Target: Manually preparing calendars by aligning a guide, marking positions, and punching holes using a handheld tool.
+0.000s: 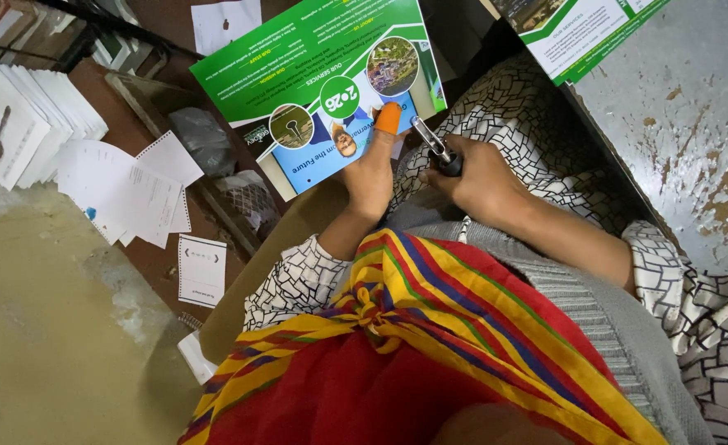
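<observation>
Tool [438,148] (right hand [479,177]) at leaflet [323,82] edge

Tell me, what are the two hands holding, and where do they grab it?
The left hand holds a green and blue leaflet by its near edge, thumb in an orange cap on top. The right hand grips a metal tool by its dark handle.
</observation>
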